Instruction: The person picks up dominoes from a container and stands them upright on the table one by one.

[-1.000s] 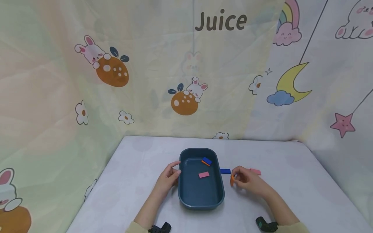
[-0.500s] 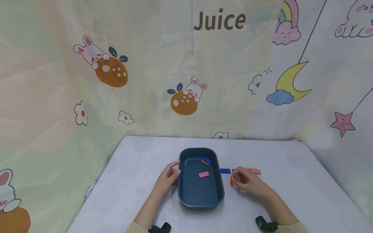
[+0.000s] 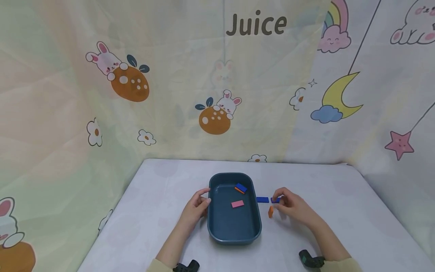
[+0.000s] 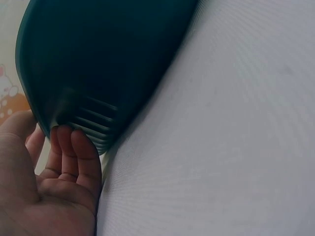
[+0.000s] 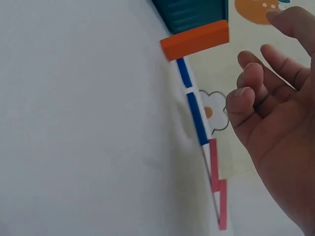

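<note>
Right hand (image 3: 293, 206) has let go of the orange block (image 3: 270, 211) and shifted up toward the blue blocks just right of the tub.

Standing on edge on the counter (image 3: 340, 211) at lower centre of the head view, the orange block is now free; the right hand's fingers (image 5: 251, 91) hang loose and spread, gripping nothing, with the fingertips at the second blue block (image 3: 276, 200), though contact cannot be judged. The first blue block (image 3: 262, 199) lies beside the tub's right rim. The left hand (image 3: 195, 206) steadies the dark teal tub (image 3: 234, 230), fingers curled against its ribbed wall. Inside lie a pink block (image 3: 237, 204) and a blue-over-orange pair (image 3: 241, 187). Roughly half looks gathered: three pieces in, with the orange, two blue and pink pieces (image 5: 219, 196) left outside.
</note>
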### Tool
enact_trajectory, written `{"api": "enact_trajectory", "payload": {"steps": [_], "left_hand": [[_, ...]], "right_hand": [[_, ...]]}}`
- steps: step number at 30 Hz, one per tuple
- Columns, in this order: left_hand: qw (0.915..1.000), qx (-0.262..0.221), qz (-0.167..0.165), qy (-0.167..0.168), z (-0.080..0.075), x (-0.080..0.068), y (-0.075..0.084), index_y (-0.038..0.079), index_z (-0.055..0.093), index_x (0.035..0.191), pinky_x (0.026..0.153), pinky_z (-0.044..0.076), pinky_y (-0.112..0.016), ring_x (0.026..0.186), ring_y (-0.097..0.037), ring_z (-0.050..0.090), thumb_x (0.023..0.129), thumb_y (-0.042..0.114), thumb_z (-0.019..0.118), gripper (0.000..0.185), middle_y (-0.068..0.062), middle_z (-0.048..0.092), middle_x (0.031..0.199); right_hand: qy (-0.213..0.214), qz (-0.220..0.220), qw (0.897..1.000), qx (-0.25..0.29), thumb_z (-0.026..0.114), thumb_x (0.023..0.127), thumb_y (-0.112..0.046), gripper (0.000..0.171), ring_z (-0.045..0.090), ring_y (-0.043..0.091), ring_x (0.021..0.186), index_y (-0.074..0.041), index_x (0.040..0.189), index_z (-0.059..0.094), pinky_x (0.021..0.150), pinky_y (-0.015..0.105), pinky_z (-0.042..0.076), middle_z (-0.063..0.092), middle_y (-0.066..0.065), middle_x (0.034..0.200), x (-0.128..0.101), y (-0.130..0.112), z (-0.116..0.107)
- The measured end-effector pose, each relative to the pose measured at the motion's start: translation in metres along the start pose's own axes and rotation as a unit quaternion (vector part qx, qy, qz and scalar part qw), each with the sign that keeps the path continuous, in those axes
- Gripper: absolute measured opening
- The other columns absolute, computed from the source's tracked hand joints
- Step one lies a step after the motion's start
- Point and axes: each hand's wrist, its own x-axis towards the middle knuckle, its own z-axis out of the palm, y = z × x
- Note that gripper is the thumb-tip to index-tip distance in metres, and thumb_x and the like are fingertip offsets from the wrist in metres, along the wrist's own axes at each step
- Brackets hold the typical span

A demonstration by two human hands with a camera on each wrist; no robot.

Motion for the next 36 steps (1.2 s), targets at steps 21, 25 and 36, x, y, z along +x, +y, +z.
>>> {"api": "enact_trajectory", "payload": {"steps": [21,25,36], "left_hand": [[1.0,0.002,0.004,-0.008,-0.002,0.001,-0.002,0.028,0.052,0.14,0.079,0.053,-0.031,0.086,-0.02,0.063,0.095,0.038,0.064,0.047,-0.01,0.062,0.103],[0.9999,0.005,0.003,-0.01,-0.003,0.001,-0.002,0.028,0.051,0.141,0.08,0.053,-0.031,0.086,-0.02,0.063,0.096,0.038,0.064,0.048,-0.01,0.062,0.103],[0.9998,0.011,0.003,-0.014,-0.003,0.001,0.001,0.03,0.051,0.14,0.08,0.054,-0.031,0.086,-0.02,0.064,0.095,0.043,0.063,0.049,-0.008,0.062,0.103]], "right_hand": [[-0.122,-0.04,0.982,-0.14,0.062,0.097,-0.026,0.019,0.06,0.017,0.1,-0.016,0.112,0.065,0.09,0.04,0.053,0.063,-0.003,0.106,0.096,-0.1,0.028],[-0.167,-0.014,0.971,-0.17,0.06,0.097,-0.031,0.018,0.058,0.016,0.084,-0.02,0.11,0.067,0.077,0.034,0.052,0.063,-0.005,0.093,0.116,-0.108,0.045],[-0.232,0.043,0.96,-0.151,0.059,0.097,-0.031,0.018,0.063,0.014,0.085,-0.017,0.103,0.069,0.083,0.037,0.051,0.069,-0.002,0.092,0.14,-0.093,0.078]]}}
